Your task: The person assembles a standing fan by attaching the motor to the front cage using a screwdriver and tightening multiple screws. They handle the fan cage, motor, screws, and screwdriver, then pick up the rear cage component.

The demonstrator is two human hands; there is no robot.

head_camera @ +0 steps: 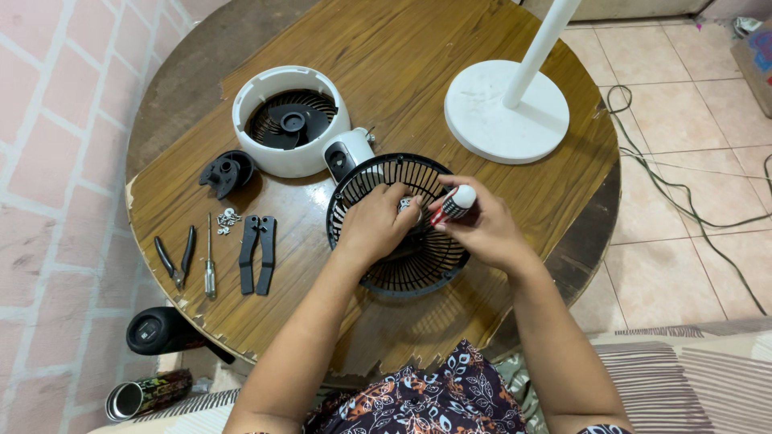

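While round black plastic fan grille point(402, 265) was steadied on worn wooden table point(386, 72) by left hand point(376, 225), fingers pressed at hub, small white red-banded tube point(455, 203) was pinched in right hand point(482, 229). Step judged: applying tube's contents at hub; nozzle aim needed next.

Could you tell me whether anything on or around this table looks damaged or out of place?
Yes. The table veneer is chipped and peeling along its left and near edges, with bare dark board at the far left. The fan lies in pieces: white housing, black grille under both hands, stand apart. A cable trails loose across the floor.
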